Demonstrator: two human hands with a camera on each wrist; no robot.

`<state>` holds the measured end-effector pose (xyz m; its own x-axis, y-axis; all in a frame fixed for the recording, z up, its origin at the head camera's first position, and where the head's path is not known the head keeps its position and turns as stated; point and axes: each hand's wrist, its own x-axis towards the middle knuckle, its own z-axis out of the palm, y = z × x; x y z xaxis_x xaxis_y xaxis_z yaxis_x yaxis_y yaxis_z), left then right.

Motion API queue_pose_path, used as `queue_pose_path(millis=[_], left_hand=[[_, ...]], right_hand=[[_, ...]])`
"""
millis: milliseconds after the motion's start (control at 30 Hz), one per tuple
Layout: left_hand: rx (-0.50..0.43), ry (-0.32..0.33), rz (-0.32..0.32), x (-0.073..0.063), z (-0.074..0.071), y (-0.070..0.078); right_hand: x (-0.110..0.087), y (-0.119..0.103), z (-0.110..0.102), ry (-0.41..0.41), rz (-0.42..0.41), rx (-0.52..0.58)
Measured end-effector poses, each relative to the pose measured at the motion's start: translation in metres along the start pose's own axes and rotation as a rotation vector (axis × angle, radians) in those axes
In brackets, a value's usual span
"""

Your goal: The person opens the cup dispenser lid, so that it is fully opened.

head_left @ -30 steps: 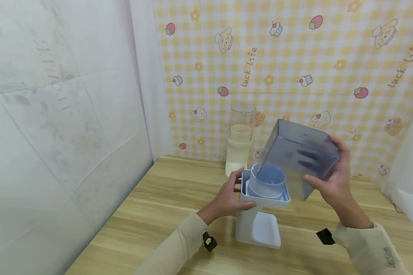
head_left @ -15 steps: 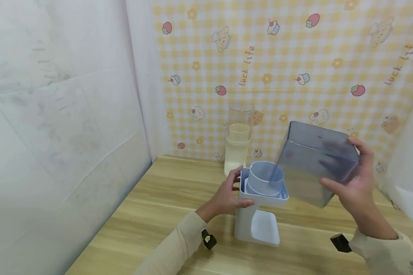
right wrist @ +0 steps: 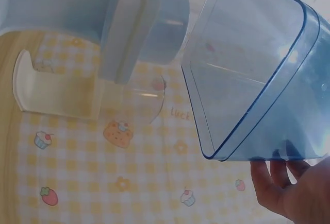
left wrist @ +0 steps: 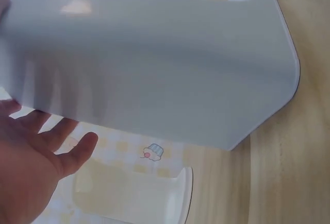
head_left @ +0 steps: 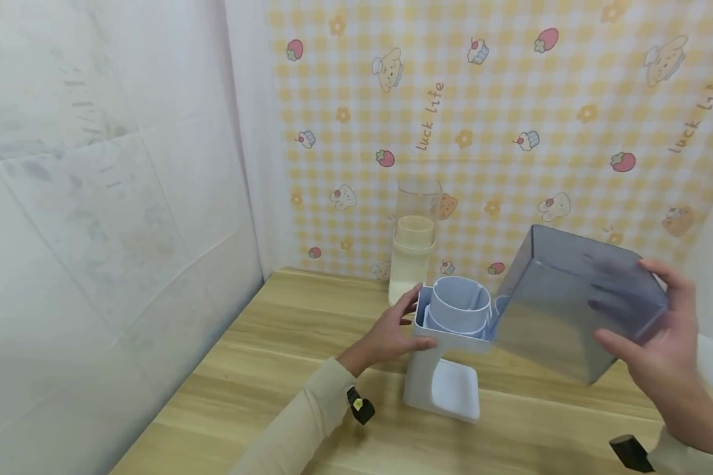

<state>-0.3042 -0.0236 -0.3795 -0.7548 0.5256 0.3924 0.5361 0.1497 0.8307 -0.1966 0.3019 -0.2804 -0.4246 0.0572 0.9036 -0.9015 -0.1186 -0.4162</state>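
A white dispenser base [head_left: 423, 379] with a round blue-tinted collar [head_left: 460, 303] on top stands upright on the table. My left hand [head_left: 386, 336] grips its upper left corner, thumb on the near face and fingers round the far side. In the left wrist view, the base's side [left wrist: 154, 80] fills much of the frame. To the right, my right hand [head_left: 665, 336] holds a see-through blue-grey square tank [head_left: 570, 290], tilted, its open end facing the base. The right wrist view shows the tank [right wrist: 278, 116] apart from the collar [right wrist: 167, 26], fingers under its wall.
Behind the base stands a cream dispenser [head_left: 408, 274] with a clear cylinder on top, close to the checked backdrop [head_left: 487, 99]. A white curtain [head_left: 125, 198] hangs along the left. The wooden table [head_left: 255, 382] lies under everything.
My right hand has carried the tank to the right and slightly down, from over the collar to beside the base. My left hand has kept its grip on the base.
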Motion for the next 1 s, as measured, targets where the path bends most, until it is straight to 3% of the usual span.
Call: queue_pose_path(millis=[100, 300, 533, 1000], left_hand=[[0.025, 0.0, 0.007, 0.001, -0.001, 0.001], [0.105, 0.034, 0.08, 0.001, -0.003, 0.001], [0.191, 0.12, 0.146, 0.003, -0.005, -0.001], [0.172, 0.147, 0.169, 0.009, -0.004, -0.002]], right_hand=[[-0.006, -0.005, -0.008, -0.025, 0.001, -0.067], [-0.024, -0.003, -0.018, -0.056, 0.022, 0.013], [-0.037, 0.0, -0.015, -0.108, 0.003, -0.2], [-0.057, 0.011, -0.005, -0.162, -0.002, -0.104]])
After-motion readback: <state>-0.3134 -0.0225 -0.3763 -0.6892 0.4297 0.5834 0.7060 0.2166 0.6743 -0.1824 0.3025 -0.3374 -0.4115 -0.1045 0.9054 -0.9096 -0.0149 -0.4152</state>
